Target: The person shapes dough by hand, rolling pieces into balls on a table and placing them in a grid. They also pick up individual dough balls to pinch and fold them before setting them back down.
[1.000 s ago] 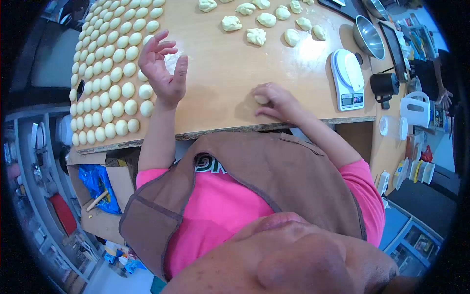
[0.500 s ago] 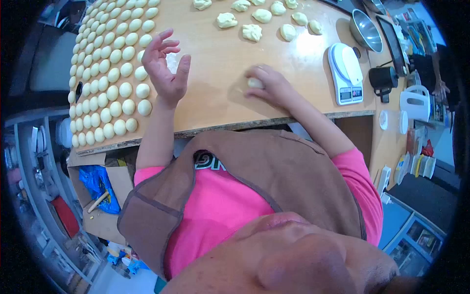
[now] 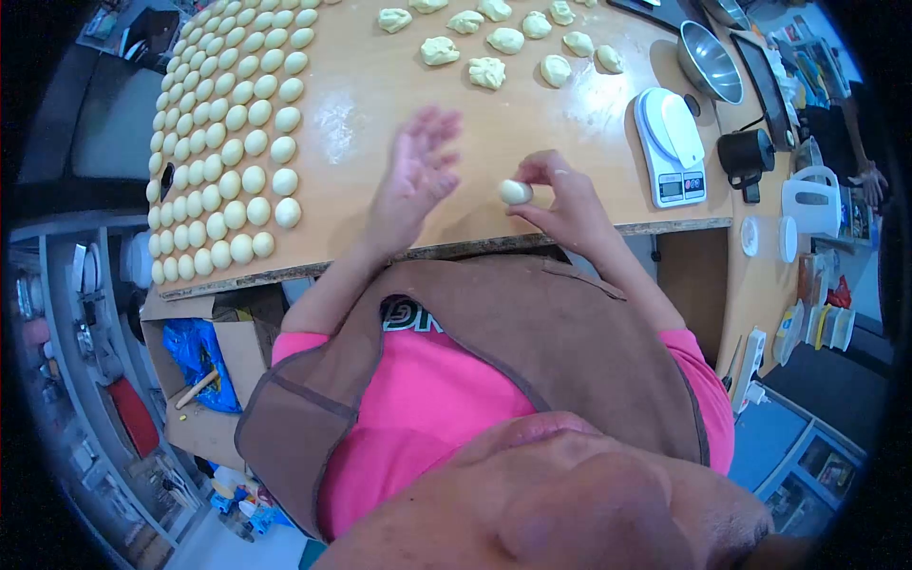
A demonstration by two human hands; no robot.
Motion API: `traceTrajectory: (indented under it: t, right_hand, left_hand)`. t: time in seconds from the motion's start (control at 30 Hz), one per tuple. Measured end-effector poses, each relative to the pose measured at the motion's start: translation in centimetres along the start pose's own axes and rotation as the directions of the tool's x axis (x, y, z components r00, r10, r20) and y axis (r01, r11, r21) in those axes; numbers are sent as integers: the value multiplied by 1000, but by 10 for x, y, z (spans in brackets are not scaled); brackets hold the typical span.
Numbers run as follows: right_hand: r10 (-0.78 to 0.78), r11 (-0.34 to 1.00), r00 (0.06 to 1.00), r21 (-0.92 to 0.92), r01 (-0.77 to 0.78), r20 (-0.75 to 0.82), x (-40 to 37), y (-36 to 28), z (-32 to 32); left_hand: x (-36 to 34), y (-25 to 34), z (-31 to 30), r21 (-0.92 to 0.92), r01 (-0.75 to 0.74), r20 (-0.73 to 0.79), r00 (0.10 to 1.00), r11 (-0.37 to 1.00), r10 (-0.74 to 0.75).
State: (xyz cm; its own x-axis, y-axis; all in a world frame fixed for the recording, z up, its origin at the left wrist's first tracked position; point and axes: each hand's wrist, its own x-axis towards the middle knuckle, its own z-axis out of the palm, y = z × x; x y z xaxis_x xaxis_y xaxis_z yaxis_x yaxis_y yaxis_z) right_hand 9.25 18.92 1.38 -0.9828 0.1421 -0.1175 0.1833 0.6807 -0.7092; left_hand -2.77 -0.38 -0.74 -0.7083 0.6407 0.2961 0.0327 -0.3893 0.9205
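Note:
A small smooth dough ball (image 3: 515, 192) is pinched between the thumb and fingers of my right hand (image 3: 562, 201), just above the wooden table near its front edge. To the left, my left hand (image 3: 415, 173) is raised over the table with fingers apart and nothing in it, slightly blurred. Rows of round dough balls (image 3: 287, 213) cover the left side of the table. Rough, uneven dough pieces (image 3: 486, 73) lie toward the far side. Light flour patches show on the wood.
A white kitchen scale (image 3: 671, 147) stands on the right, with a metal bowl (image 3: 710, 61) behind it. Farther right are a black mug (image 3: 745, 156) and a white handled item (image 3: 811, 202). An open cardboard box (image 3: 204, 432) is below the table's left end.
My left hand has moved right, away from the rows and toward my right hand. My right hand has lifted from the tabletop with the dough ball in its fingertips.

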Motion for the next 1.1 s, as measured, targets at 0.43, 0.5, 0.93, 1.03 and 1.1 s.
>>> traceTrajectory:
  t: [0.43, 0.5, 0.93, 1.03, 1.1]
  right_hand:
    - [-693, 685, 529, -220, 694, -490, 20, -30, -1]
    - [-609, 781, 662, -189, 595, -437, 22, -34, -8]
    - [-753, 656, 485, -449, 607, -445, 48, -23, 12]
    - [-783, 621, 454, -482, 618, -426, 49, -20, 11]
    - [-731, 670, 478, -379, 638, -487, 49, -21, 5]
  left_hand:
    - [-14, -9, 1, -642, 329, 107, 933, 693, -344]
    - [-16, -12, -1, -587, 353, 101, 925, 729, -366]
    - [-11, -10, 2, -711, 290, 32, 924, 641, -382]
    - [-8, -7, 7, -581, 248, -26, 947, 776, -321]
    - [-6, -3, 7, -539, 237, -21, 956, 808, -294]
